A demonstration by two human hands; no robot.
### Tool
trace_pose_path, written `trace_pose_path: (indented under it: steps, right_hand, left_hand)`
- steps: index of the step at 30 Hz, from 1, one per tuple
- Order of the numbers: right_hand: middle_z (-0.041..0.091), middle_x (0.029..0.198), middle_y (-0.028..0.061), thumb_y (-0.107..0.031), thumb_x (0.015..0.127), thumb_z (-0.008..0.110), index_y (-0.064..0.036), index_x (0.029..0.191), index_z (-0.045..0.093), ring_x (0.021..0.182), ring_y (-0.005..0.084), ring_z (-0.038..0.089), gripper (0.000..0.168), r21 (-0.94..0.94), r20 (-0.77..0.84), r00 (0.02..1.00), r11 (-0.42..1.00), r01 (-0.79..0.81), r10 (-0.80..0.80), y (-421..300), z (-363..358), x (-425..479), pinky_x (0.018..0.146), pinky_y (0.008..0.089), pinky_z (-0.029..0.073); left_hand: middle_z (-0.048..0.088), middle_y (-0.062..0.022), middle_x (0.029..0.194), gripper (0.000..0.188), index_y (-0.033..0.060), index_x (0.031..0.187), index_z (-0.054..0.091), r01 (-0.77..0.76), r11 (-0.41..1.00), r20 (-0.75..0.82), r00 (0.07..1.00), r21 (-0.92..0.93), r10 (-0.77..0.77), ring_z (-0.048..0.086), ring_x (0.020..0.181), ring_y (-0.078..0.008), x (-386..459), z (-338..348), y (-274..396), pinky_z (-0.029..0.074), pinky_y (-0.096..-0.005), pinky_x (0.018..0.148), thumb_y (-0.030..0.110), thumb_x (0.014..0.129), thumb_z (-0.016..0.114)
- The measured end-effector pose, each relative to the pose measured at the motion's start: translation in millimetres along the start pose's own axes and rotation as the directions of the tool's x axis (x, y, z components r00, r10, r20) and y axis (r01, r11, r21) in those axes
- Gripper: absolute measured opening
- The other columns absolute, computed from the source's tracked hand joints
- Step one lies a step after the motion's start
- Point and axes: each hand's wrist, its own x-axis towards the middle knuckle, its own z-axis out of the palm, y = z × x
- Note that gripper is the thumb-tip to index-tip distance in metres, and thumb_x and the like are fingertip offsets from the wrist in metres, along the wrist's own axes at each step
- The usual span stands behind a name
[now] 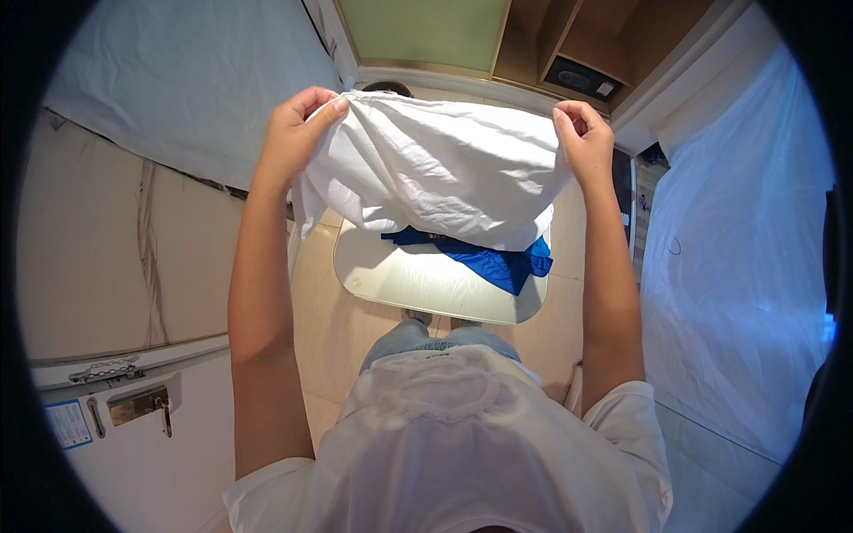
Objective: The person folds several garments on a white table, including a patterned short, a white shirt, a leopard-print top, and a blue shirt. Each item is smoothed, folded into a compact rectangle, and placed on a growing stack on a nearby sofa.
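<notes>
A white cloth hangs stretched between my two raised hands, with creases running across it. My left hand pinches its upper left corner between thumb and fingers. At the upper right edge, my right hand grips the cloth in the same way. Below it stands a small white table with rounded corners. Some crumpled blue fabric lies on the tabletop, partly hidden behind the hanging cloth.
On the left is a white door with a brass handle and a chain. Translucent sheeting hangs at the right. Wooden shelves holding a black safe stand at the back.
</notes>
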Motion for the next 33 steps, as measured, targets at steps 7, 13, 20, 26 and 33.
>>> trace_pose_path:
  steps: [7, 13, 20, 26, 33]
  right_hand:
    - [0.066, 0.123, 0.0148, -0.022, 0.078, 0.082, -0.007, 0.124, 0.065, 0.118, 0.0282, 0.061, 0.051, 0.21, 0.236, 0.877, 0.904, 0.373, -0.417, -78.0, 22.3, -15.7, 0.102, 0.039, 0.047]
    - [0.071, 0.092, 0.0104, -0.021, 0.08, 0.08, -0.003, 0.104, 0.071, 0.084, 0.0187, 0.064, 0.032, 0.187, 0.67, 0.734, 0.982, -0.03, -0.105, -105.3, 29.3, -23.5, 0.078, 0.0308, 0.051]
    - [0.065, 0.073, 0.0101, -0.028, 0.079, 0.079, -0.007, 0.09, 0.071, 0.069, 0.0203, 0.057, 0.025, 0.113, 0.734, 0.65, 0.98, 0.166, -0.195, -84.4, 2.2, -43.5, 0.069, 0.0347, 0.045]
    - [0.062, 0.07, 0.012, -0.035, 0.078, 0.077, -0.007, 0.08, 0.072, 0.078, 0.0273, 0.053, 0.029, -0.009, 0.658, 0.711, 0.942, 0.334, -0.246, -50.0, -48.0, -116.4, 0.081, 0.0398, 0.038]
    - [0.064, 0.075, 0.0088, -0.028, 0.074, 0.075, -0.006, 0.075, 0.069, 0.079, 0.0265, 0.053, 0.023, -0.268, 0.665, 0.746, 0.918, 0.293, -0.044, 9.7, -59.3, -197.5, 0.08, 0.0403, 0.038]
  left_hand:
    - [0.065, 0.0046, 0.085, 0.016, 0.0051, 0.093, 0.069, -0.168, 0.984, 0.397, 0.909, 0.058, 0.131, 0.055, 0.08, -0.004, -10.3, 55.0, 50.9, 0.045, -0.0224, 0.071, 0.021, 0.094, 0.069]
    - [0.07, -0.0085, 0.084, 0.017, 0.0, 0.096, 0.072, -0.314, 0.912, 0.46, 0.872, 0.263, 0.168, 0.062, 0.073, -0.014, -13.7, 78.7, 69.3, 0.049, -0.0264, 0.068, 0.013, 0.085, 0.076]
    - [0.066, -0.009, 0.079, 0.022, 0.0072, 0.096, 0.074, -0.515, 0.709, 0.107, 0.838, 0.482, 0.536, 0.06, 0.067, -0.0201, -29.8, 36.2, 49.6, 0.047, -0.0292, 0.059, -0.001, 0.075, 0.073]
    - [0.045, -0.0051, 0.062, 0.038, 0.0156, 0.095, 0.075, -0.522, 0.585, 0.246, 0.838, 0.621, 0.486, 0.051, 0.054, -0.0221, -121.3, 3.0, -4.7, 0.04, -0.0348, 0.05, -0.006, 0.063, 0.075]
    - [0.044, -0.0044, 0.061, 0.035, 0.0172, 0.091, 0.074, -0.402, 0.606, 0.248, 0.913, 0.686, 0.325, 0.051, 0.053, -0.023, -209.3, 22.4, -98.8, 0.04, -0.0368, 0.049, -0.003, 0.062, 0.076]
